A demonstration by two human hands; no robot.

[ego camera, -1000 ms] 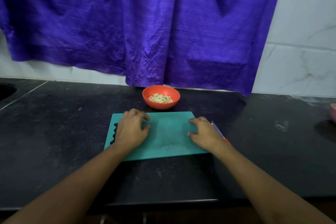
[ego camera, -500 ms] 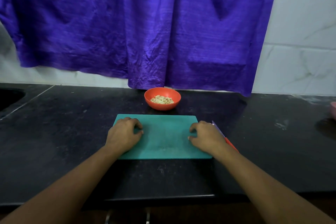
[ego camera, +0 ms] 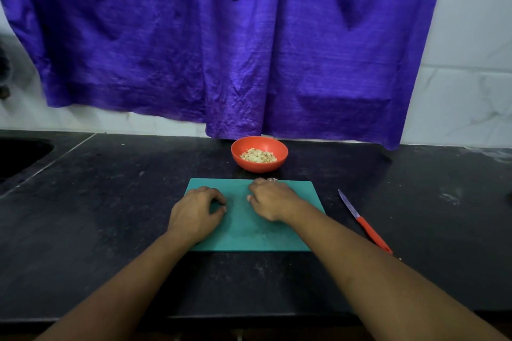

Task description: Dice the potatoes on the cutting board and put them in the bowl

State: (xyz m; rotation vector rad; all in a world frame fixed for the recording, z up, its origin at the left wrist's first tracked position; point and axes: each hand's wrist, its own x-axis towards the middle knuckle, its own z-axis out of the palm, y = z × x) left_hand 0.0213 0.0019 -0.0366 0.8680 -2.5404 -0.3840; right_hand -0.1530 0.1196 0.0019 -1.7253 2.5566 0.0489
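Worktop (ego camera: 110,230): dark stone. Both forearms reach in over its front edge.
Cutting board (ego camera: 243,235): teal, lying square-on near the middle of the front edge. No potato visible on it, whole or cut.
Left hand (ego camera: 195,213): resting on the board's left part with the fingers loosely curled and the tips down. It isn't holding anything that shows, and it's pretty much where it was half a second ago.
Right hand (ego camera: 273,199): this is the one that moved. Half a second ago it was at the board's right edge, right by the knife, and now it's in toward the middle, up at the board's far edge. The fingers are curled under, so there's no telling whether they're pinching a last crumb or nothing at all.
Knife (ego camera: 364,223): orange handle, lying bare on the worktop right of the board and apart from it. The handle points to the front edge and the tip to the back. It's now in full view, with neither hand touching it.
Bowl (ego camera: 260,167): orange, just past the board's far edge, toward the worktop's back edge.
Diced potato (ego camera: 258,155): a pale heap inside the bowl, which is where the task's thing has ended up.
Sink (ego camera: 19,155): dark basin at the far left.
Curtain (ego camera: 221,50): purple cloth hanging over the tiled wall behind.
What it means: the knife is down and the right hand is off it — it looks like the cutting's over and the task is basically done, with maybe a last sweep of the board for scraps.
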